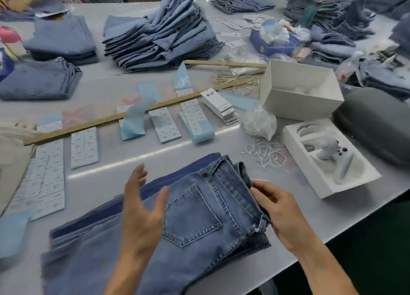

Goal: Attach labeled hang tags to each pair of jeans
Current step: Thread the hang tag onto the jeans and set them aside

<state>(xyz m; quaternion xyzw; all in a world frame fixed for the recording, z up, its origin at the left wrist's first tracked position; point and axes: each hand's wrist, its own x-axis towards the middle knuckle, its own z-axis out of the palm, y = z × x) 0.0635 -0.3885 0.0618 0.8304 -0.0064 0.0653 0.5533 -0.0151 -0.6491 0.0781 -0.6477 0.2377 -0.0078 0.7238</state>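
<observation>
Across a wide grey worktable [115, 161], w/ denim everywhere: the biggest heap is a tall stack of folded jeans [164, 33] at top centre, smaller folded piles to its left [60, 39] and more at the far right [328, 8]. At the near edge, centre, lies the pair of jeans [193, 210] being worked on, back pocket up, waistband twd the right, resting on other darker folded pairs. A grey hard case [377, 126] sits at the right edge, beside an open white box [299, 90] and a white moulded tray [330, 161] holding a small pale gadget. A long wooden ruler [133, 114] runs diagonally across the table's middle, lying over sheets of printed labels [84, 146] on pale blue backing; more label sheets spread to the left. A fanned stack of white hang tags [219, 106] sits just past the ruler's right end, near a crumpled clear bag [259, 124] and a loose tangle of white strings [264, 152]. Left hand [142, 210] hovers above the jeans, fingers spread and relaxed, holding nothing. Right hand [281, 210] pinches the waistband edge at the jeans' right side, thumb on top.
</observation>
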